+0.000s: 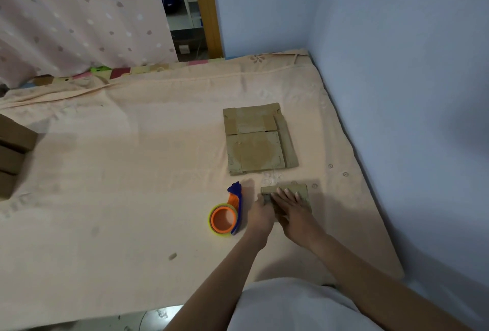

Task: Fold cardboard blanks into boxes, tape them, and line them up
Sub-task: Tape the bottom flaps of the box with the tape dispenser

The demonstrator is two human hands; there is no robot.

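Note:
A small folded cardboard box [300, 189] lies on the peach sheet in front of me. My right hand [293, 211] lies flat on its top with straight fingers. My left hand [260, 211] grips the box's left end, its fingers curled over the edge. A stack of flat cardboard blanks [258, 138] lies just beyond the box. A tape dispenser [228, 214] with an orange core and blue handle sits right beside my left hand. Finished boxes [13, 150] stand stacked at the far left edge.
The bed sheet [119, 171] covers a mattress set into a corner of blue walls [397, 66] on the right and back. A pink dotted curtain [79, 13] hangs at the back left. The bed's near edge runs along the bottom left.

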